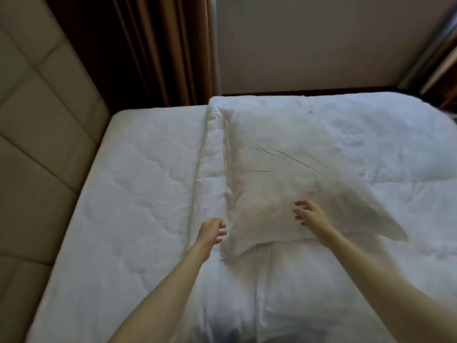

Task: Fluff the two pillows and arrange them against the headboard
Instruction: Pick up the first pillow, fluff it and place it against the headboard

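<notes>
One white pillow (267, 169) lies lengthwise on the white duvet (371, 144), its loose case end flapping out at the lower right. My left hand (212, 230) hovers just beside the pillow's near left corner, fingers curled and apart, holding nothing. Over the pillow's near end my right hand (309, 215) is spread with bent fingers, at or just above the fabric. The beige padded headboard (37, 134) stands along the left side of the bed. I see no second pillow.
A bare quilted mattress (128, 194) stretches between the headboard and the duvet's folded edge. Brown curtains (158, 50) hang at the far end, next to a pale wall (309, 43). Dark furniture shows at the far right corner.
</notes>
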### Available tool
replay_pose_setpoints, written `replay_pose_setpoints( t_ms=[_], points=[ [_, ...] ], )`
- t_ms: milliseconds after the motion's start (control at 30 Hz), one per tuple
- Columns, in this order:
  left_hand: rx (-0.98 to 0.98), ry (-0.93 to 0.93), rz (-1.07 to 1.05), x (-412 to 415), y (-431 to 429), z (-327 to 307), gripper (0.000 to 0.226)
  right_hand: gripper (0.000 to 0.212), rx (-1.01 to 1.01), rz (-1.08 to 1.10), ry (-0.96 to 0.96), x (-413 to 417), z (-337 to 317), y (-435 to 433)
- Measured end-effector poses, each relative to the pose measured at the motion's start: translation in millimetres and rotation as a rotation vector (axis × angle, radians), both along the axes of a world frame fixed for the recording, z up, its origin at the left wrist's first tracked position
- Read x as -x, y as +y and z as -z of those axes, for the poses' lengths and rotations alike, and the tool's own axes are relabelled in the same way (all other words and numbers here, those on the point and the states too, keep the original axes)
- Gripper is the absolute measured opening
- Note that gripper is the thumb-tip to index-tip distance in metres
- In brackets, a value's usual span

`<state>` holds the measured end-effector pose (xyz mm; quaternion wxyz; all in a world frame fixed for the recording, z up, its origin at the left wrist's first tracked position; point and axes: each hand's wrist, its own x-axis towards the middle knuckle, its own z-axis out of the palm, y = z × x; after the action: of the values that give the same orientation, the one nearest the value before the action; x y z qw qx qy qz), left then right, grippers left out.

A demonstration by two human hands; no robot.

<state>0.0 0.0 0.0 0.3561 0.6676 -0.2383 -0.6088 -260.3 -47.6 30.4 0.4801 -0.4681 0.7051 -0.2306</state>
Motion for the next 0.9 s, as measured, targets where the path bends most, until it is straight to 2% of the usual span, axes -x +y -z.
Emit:
replay_pose_setpoints(
  t_ms=[100, 167, 233, 333, 400, 467, 600, 667, 800, 833, 900],
  points=[
    [-0.043, -0.066, -0.011, 10.8, -2.5, 23.5, 0.016, 0.041, 0.099, 0.029, 0.258, 22.0, 9.2, 1.3],
    [-0.109, -0.138, 0.027, 17.7, -0.9, 39.8, 0.011, 0.048, 0.151, -0.040, 0.403, 31.6, 14.5, 6.0],
    [-0.156, -0.221, 0.102, 26.2, -8.5, 52.8, 0.035, 0.055, 0.176, -0.141, 0.525, 41.1, 20.6, 2.9],
    [-0.181, -0.230, 0.158, 40.6, -20.2, 62.2, 0.069, 0.064, 0.192, -0.260, 0.685, 55.1, 25.0, -7.6],
    [-0.192, -0.188, 0.169, 49.0, -27.1, 68.9, 0.085, 0.068, 0.199, -0.296, 0.781, 62.1, 28.1, -14.4],
    [-0.192, -0.112, 0.134, 59.3, -36.6, 76.4, 0.090, 0.069, 0.196, -0.289, 0.844, 71.0, 33.6, -20.5],
    [-0.199, 0.096, -0.091, 81.9, -55.8, 75.8, 0.071, 0.071, 0.180, -0.292, 0.802, 87.2, 43.9, -25.9],
    [-0.137, 0.177, -0.199, 94.0, -66.5, 69.4, 0.061, 0.073, 0.181, -0.303, 0.752, 93.9, 49.7, -26.7],
    [-0.035, 0.171, -0.377, 107.0, -82.2, 40.2, 0.029, 0.084, 0.195, -0.295, 0.717, 100.4, 57.0, -26.2],
    [-0.012, 0.178, -0.386, 106.4, -83.7, 29.6, 0.025, 0.088, 0.196, -0.290, 0.711, 100.8, 57.6, -26.3],
    [0.035, 0.222, -0.384, 100.8, -83.9, 8.8, 0.031, 0.097, 0.204, -0.264, 0.682, 96.6, 56.7, -26.8]
  ],
)
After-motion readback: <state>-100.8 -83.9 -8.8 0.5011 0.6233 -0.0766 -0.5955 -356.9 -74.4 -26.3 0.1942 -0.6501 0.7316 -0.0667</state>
